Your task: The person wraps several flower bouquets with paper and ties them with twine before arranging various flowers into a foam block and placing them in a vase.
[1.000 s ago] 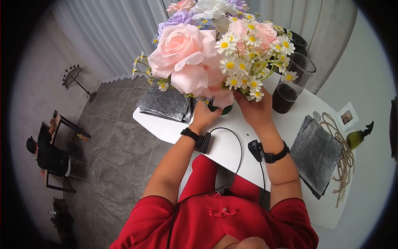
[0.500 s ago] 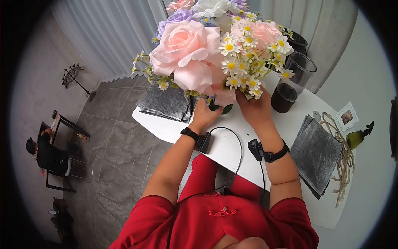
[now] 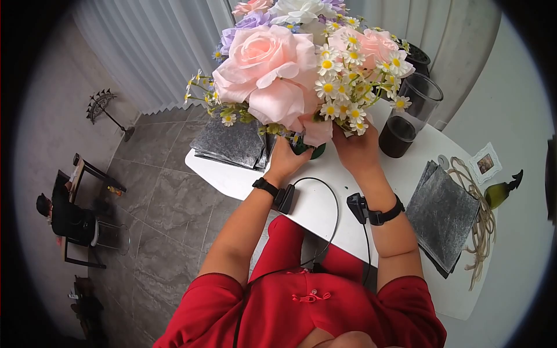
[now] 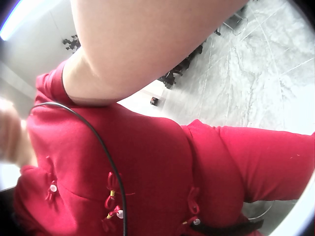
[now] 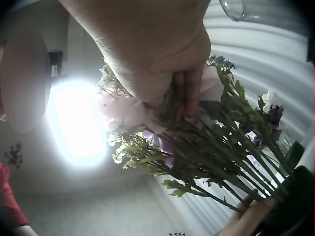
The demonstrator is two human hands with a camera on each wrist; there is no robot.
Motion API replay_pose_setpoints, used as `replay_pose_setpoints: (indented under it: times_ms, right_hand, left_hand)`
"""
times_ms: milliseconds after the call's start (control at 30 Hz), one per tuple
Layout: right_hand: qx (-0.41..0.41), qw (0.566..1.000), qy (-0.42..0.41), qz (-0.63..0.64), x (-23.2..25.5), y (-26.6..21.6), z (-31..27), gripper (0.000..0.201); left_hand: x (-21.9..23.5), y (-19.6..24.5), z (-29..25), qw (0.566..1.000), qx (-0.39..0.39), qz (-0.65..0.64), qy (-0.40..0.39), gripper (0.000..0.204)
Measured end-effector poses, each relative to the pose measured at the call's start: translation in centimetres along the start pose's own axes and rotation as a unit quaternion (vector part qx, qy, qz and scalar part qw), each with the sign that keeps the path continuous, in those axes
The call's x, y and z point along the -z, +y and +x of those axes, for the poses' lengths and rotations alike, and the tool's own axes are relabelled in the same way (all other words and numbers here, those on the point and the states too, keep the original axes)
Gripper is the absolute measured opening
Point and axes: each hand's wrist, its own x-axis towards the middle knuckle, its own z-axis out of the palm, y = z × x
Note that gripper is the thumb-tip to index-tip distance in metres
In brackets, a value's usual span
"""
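Note:
A bouquet of pink, white and purple roses with small daisies (image 3: pixel 328 88) stands up over the table in the head view. Low on its green stems (image 5: pixel 231 162), my left hand (image 3: pixel 285 159) grips them beside a dark green leaf (image 3: pixel 318 152). Higher up, just beneath the blooms, the fingers of my right hand (image 3: pixel 357 152) curl round stems and leaves, as the right wrist view shows. The large pink rose (image 3: pixel 270 55) faces the head camera. Only an upper arm and red clothing fill the left wrist view; the left hand is out of it.
On the white table (image 3: pixel 325 197) lie grey sheets at left (image 3: pixel 232 142) and right (image 3: pixel 447 214), with a twine bundle (image 3: pixel 486 243), a small framed picture (image 3: pixel 484 163) and a green bottle (image 3: pixel 498 194). A glass vase (image 3: pixel 420 95) stands right of the flowers. A person (image 3: pixel 72 211) sits far left.
The bouquet's blooms have shifted slightly, the large pink rose moving a little right and up. Both hands keep nearly the same place. The seated person has lowered an arm.

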Motion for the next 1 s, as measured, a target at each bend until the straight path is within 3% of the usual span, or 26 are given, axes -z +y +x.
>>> replay_pose_setpoints:
  times_ms: [200,267,467,533,767,833,1000]
  right_hand:
    - [0.021,0.999,-0.004,-0.040,-0.2,0.4,0.0,0.030]
    - [0.002,0.999,0.005,0.047,-0.7,1.2,-0.1,0.031]
    - [-0.002,0.999,-0.013,0.034,-0.6,2.0,0.0,0.033]
    - [-0.014,0.999,-0.016,0.037,-0.5,1.9,-0.1,0.034]
    - [-0.043,0.998,-0.027,0.034,-0.6,2.5,-0.2,0.035]
    - [-0.044,0.998,-0.026,0.027,-0.6,2.0,-0.2,0.035]
    - [-0.049,0.998,-0.023,0.037,-1.0,2.8,-0.4,0.035]
  left_hand:
    - [0.3,1.4,0.1,1.000,-0.025,0.004,0.010,0.072]
    - [0.3,1.3,0.1,0.999,-0.030,0.015,0.013,0.067]
    - [-0.2,0.0,-0.4,0.999,-0.011,0.007,0.038,0.070]
    - [-0.1,0.2,-0.5,0.999,0.029,0.015,0.029,0.071]
    - [-0.3,-0.3,-0.6,0.999,0.036,0.028,0.023,0.071]
    - [-0.1,0.4,-0.4,0.999,0.000,0.021,0.030,0.071]
    - [-0.2,0.6,-0.2,0.999,-0.006,0.023,0.025,0.074]
